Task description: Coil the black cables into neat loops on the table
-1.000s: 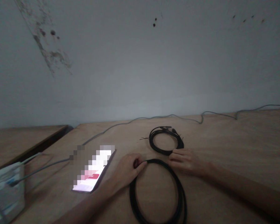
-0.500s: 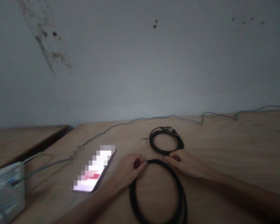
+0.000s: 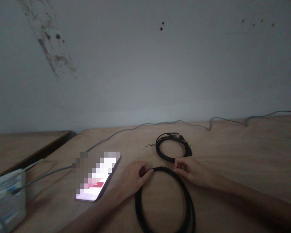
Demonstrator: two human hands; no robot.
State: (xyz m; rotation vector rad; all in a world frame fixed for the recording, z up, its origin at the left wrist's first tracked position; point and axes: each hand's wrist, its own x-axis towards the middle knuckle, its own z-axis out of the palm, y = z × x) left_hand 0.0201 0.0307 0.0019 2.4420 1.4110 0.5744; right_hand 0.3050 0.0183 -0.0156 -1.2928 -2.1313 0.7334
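Observation:
A large coil of black cable (image 3: 188, 204) lies on the wooden table (image 3: 244, 155) in front of me. My left hand (image 3: 133, 178) is closed on the coil's upper left arc, thumb and fingers pinching the cable. On the upper right arc rests my right hand (image 3: 192, 171), its fingers curled down onto the cable. Just beyond the right hand sits a smaller black cable coil (image 3: 172, 147) with its plug ends at the far side.
A lit phone (image 3: 97, 178) lies face up left of my left hand. A thin grey wire (image 3: 160, 123) runs along the table's far edge by the wall. At the far left stands a white box (image 3: 5, 200) with a wire plugged in. A second table (image 3: 19, 145) adjoins.
My right hand slid from the near edge of the small coil onto the large coil's top right arc. The left hand kept its hold.

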